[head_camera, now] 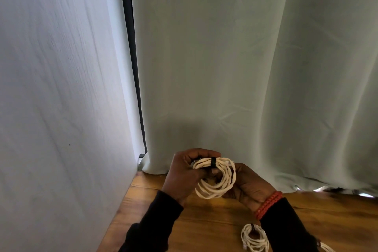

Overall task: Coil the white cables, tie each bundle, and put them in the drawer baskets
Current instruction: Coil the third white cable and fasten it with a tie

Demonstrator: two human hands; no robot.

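Both hands are holding a coiled white cable bundle [215, 178] above the wooden table [204, 227]. Left hand [184, 172] is curling fingers around its black tie [213, 162]; right hand [248, 185] is cupping the loops. Likely light, springy; best gripped at the tie. Second tied bundle [254, 237] is lying near right.

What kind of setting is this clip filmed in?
Probably a room at home or a small office, at a wooden table pushed against a pale wall, with a grey-green curtain hanging behind it. Nothing here settles it further.
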